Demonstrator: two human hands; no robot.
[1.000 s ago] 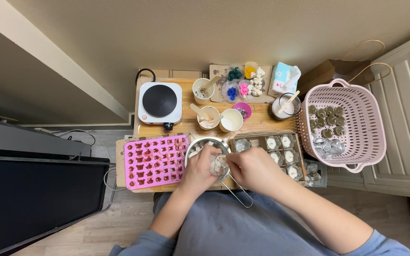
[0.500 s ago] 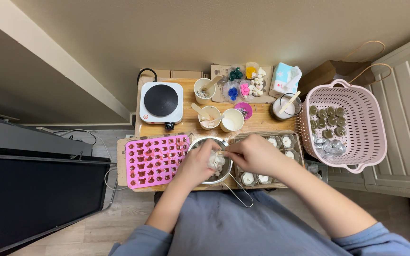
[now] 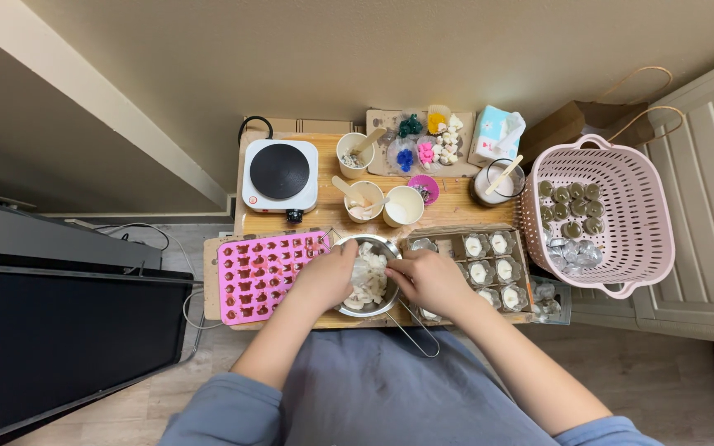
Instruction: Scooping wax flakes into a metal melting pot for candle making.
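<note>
Hands (image 3: 328,277) now lower over pan (image 3: 367,281)

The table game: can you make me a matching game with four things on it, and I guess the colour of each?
Things:
1. silicone mould
2. hot plate
3. basket
4. pot, the one both hands are at

Colours and looks:
A. shiny metal, with pale lumps inside
B. white with a black round top
C. bright pink with lots of small shaped holes
D. pale pink with slotted walls

Right pairs: 1-C, 2-B, 3-D, 4-A
</note>
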